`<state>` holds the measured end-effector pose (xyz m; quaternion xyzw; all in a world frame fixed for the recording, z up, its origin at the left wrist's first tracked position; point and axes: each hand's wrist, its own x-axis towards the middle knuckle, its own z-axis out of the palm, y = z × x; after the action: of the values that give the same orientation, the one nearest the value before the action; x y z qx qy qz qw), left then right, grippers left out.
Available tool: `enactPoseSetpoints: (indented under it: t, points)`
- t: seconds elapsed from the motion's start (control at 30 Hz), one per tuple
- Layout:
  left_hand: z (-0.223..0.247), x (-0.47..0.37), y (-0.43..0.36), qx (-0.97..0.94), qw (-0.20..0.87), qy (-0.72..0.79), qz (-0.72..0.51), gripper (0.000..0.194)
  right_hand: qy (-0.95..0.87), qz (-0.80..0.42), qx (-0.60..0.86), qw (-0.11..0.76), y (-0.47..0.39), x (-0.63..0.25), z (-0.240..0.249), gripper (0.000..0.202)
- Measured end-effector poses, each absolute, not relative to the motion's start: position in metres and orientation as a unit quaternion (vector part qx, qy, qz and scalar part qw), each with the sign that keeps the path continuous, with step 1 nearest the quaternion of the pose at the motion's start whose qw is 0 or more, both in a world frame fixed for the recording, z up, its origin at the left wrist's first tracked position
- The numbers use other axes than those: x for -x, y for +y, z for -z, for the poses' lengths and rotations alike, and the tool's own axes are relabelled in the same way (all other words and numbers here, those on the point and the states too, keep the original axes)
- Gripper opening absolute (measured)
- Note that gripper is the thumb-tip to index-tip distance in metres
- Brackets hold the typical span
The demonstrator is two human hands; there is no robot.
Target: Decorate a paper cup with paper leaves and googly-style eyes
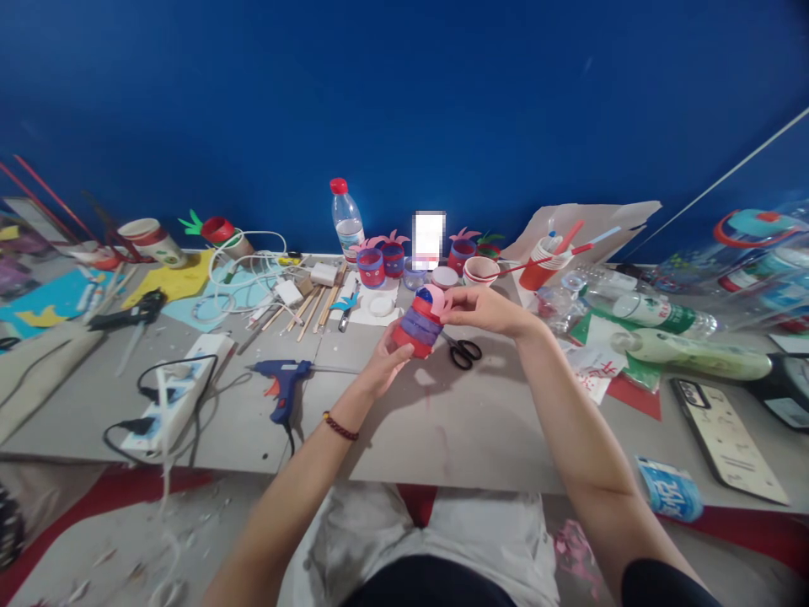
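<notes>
Cup [418,330], red and purple bands, pink piece [437,300] at its upper end, was held tilted above the desk [404,430], between both hands. Left hand [384,364] was closed round its lower part, thumb on the red band. Right hand [481,310] had its fingers drawn narrow on the cup's upper side, by the pink piece. Scissors [466,353] lay just beside, under the right hand's side, black handles toward the person. Blue glue gun [287,381] lay left of the left hand; power strip [183,392] farther left. Sticks [308,314] lay beyond the glue gun. Behind, near the blue wall [404,110], stood a red-capped bottle [347,228] and banded cups [371,269] with pink cut-outs. Phone [730,440] lay at far right.
</notes>
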<state>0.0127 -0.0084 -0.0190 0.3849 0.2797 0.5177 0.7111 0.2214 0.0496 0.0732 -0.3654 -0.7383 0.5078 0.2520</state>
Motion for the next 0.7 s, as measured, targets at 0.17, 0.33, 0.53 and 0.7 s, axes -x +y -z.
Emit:
enactPoseSetpoints:
  t: [0.17, 0.33, 0.53, 0.7]
  points:
    - [0.019, -0.013, -0.008, -0.376, 0.713, 0.282, -0.521, 0.065, -0.708, -0.535, 0.364, 0.282, 0.049, -0.214, -0.067, 0.027]
    - [0.018, -0.013, -0.007, -0.375, 0.703, 0.292, -0.529, 0.066, -0.675, -0.559, 0.366, 0.312, 0.050, -0.201, -0.057, 0.031]
    - [0.019, -0.014, -0.006, -0.386, 0.678, 0.307, -0.546, 0.055, -0.613, -0.572, 0.391, 0.379, 0.051, -0.190, -0.049, 0.034]
    - [0.021, -0.014, -0.006, -0.391, 0.679, 0.307, -0.541, 0.051, -0.587, -0.582, 0.391, 0.404, 0.049, -0.187, -0.048, 0.034]
